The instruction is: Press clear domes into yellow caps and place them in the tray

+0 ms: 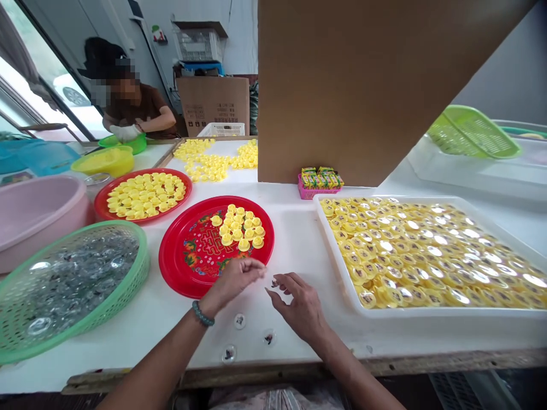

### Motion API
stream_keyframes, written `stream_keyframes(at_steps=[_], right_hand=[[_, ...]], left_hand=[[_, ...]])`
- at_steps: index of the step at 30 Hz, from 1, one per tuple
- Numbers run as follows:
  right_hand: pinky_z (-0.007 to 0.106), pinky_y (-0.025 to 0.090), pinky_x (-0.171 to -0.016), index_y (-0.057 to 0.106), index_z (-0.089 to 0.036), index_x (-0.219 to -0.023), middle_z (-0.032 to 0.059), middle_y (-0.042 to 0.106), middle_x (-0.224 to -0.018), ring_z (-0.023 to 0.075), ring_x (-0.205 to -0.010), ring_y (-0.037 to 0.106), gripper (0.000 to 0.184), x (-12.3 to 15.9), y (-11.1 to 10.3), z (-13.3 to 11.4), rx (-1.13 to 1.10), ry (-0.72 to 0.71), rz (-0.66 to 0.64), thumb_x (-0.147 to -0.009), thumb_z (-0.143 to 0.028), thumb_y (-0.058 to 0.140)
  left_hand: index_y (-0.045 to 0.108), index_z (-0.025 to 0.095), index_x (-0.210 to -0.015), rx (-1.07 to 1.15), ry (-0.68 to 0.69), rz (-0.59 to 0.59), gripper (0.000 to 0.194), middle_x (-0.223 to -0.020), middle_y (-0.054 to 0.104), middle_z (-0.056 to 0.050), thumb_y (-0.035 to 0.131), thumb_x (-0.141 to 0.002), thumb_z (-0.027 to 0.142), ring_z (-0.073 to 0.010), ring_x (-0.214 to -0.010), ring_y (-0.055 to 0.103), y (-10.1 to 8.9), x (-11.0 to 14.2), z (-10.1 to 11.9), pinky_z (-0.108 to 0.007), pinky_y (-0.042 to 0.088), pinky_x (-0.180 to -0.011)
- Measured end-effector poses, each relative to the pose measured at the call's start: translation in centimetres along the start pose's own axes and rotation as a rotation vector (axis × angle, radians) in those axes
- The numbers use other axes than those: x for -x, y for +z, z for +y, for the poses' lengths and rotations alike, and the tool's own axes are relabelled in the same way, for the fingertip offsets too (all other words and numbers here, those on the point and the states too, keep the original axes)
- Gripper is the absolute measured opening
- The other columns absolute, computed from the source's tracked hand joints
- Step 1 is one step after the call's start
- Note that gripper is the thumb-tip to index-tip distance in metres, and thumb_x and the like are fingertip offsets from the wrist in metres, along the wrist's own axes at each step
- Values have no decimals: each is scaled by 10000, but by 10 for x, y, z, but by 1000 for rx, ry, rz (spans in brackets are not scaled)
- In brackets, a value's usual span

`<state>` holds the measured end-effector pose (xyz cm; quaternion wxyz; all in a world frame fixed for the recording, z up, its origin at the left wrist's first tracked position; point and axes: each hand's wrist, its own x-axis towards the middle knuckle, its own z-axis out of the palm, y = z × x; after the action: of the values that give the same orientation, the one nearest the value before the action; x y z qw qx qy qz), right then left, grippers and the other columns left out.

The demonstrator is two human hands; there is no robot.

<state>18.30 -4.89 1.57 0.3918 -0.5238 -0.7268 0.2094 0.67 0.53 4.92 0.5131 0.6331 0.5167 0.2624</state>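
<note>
A small clear disc (274, 282) with a dark picture on it lies on the white table (299, 239), between the two hands. The right hand (301, 307) has its fingers bent and its fingertips are at this disc, perhaps just touching it; I cannot tell if it really grips it. The left hand (239, 279) is loosely curled with thumb and fingers pinched together, but what it pinches, if anything, is too small to see.

Three more clear discs (240, 321) lie near the table edge, between the forearms.

I judge the step to be an assembly step: one disc is being picked up to join with a yellow cap. The next move calls for a fine pinch on the thin flat disc, which is hard to lift from a smooth table.

Just beyond the left hand stands a red tray (188, 256) with a small group of yellow caps (240, 229). At the right is a white tray (333, 262) full of finished yellow pieces (427, 250). At the left a green basket (132, 285) holds clear covers.
</note>
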Motion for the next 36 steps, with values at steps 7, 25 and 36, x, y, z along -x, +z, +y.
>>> stream_keyframes(at_steps=[7, 25, 36], right_hand=[[218, 491, -571, 627, -208, -950, 17, 612, -801, 116, -637, 565, 182, 7, -12, 10, -27, 68, 24, -769, -211, 627], [270, 532, -702, 607, -218, -1074, 57, 621, -935, 142, -794, 608, 272, 21, -36, 9, -64, -108, -6, -802, -218, 612], [276, 487, -734, 612, -179, -1062, 64, 632, -950, 170, -837, 600, 261, 23, -34, 26, 187, -55, -288, -803, -217, 612]], left_hand=[[645, 137, -940, -1074, 371, 38, 215, -1012, 582, -120, 564, -741, 135, -254, -1000, 517, -49, -63, -11, -363, 440, -844], [579, 147, -907, -954, 391, 196, 165, -872, 620, -85, 522, -804, 263, -238, -862, 547, -7, -8, 5, -344, 432, -763], [560, 168, -1007, -543, 320, 3, 266, -969, 617, -75, 581, -807, 343, -197, -857, 566, 59, 27, -37, -304, 442, -742]])
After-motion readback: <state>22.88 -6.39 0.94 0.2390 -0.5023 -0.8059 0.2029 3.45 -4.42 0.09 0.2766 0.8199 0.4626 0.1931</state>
